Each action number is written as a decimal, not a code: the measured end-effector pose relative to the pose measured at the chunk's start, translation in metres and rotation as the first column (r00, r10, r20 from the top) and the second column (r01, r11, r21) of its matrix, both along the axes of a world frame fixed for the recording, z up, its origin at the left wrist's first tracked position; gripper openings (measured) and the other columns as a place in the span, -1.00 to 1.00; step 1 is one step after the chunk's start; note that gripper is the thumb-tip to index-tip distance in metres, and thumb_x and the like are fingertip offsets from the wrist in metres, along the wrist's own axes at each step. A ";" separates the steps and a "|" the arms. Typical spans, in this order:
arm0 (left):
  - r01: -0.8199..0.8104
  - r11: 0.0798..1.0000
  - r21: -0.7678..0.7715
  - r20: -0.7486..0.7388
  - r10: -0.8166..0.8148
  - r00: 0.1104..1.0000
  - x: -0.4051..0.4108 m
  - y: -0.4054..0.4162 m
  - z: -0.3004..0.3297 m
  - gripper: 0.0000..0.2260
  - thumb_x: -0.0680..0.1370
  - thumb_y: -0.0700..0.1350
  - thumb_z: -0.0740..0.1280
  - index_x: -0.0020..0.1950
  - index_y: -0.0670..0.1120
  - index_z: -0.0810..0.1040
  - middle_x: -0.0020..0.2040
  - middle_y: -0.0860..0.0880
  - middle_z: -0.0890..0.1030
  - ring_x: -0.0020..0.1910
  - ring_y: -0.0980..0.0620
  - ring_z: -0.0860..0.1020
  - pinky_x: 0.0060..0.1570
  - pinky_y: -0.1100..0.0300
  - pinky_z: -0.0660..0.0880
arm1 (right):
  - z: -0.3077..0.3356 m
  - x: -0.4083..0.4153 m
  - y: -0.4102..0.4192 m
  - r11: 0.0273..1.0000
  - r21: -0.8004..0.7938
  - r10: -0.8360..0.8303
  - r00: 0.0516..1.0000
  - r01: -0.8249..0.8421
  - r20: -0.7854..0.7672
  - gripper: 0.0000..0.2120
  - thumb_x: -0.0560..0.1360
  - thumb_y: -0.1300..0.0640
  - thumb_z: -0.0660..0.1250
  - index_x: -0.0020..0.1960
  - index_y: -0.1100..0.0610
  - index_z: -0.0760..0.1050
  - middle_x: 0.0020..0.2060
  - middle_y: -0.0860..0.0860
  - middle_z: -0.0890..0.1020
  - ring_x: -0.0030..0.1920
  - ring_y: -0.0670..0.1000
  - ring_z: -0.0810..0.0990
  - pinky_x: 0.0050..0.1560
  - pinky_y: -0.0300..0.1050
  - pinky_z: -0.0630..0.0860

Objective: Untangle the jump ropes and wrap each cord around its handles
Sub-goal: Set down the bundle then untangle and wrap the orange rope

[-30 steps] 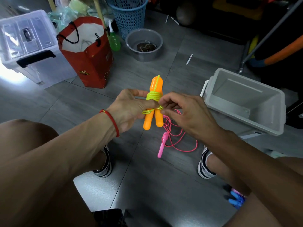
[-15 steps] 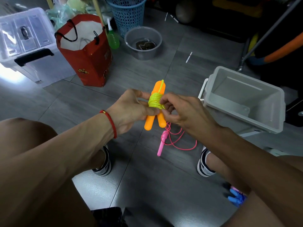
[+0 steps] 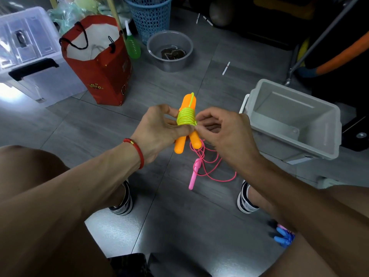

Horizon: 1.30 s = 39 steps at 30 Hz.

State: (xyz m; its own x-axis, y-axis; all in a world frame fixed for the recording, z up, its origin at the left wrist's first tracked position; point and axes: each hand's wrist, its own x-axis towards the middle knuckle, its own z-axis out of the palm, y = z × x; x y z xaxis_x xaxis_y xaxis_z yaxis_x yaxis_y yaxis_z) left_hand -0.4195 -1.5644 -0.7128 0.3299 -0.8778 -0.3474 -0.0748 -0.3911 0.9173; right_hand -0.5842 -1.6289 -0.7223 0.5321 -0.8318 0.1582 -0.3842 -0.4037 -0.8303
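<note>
Two orange handles [image 3: 185,139] are held together above the floor, with a yellow-green cord [image 3: 186,117] coiled tightly round their middle. My left hand [image 3: 159,129] grips the handles from the left, thumb pressed against the coil. My right hand [image 3: 223,130] pinches the cord's end at the coil's lower right edge. On the floor below lies a pink jump rope [image 3: 207,166], its cord in loose loops and one pink handle [image 3: 194,174] showing.
A grey plastic bin [image 3: 327,132] stands open at the right. A red paper bag [image 3: 99,72], a clear storage box [image 3: 30,56], a blue basket [image 3: 148,15] and a grey bowl [image 3: 169,50] stand further back. My feet rest either side of the pink rope.
The coil has been pushed tighter up the handles. My right hand has shifted from the lower turns to the coil's lower right edge, where it pinches the cord end.
</note>
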 end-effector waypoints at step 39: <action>-0.046 0.995 -0.091 0.342 0.074 0.937 -0.012 -0.003 -0.002 -0.66 0.41 -0.04 0.57 0.09 -0.10 0.56 -0.21 -0.01 0.72 -0.30 0.17 0.69 -0.27 0.17 0.64 | 0.000 0.013 0.002 0.921 0.291 -0.290 0.955 0.260 0.065 -0.84 0.33 0.36 0.44 -0.13 0.20 0.70 -0.31 0.08 0.72 -0.32 -0.10 0.64 -0.19 -0.10 0.63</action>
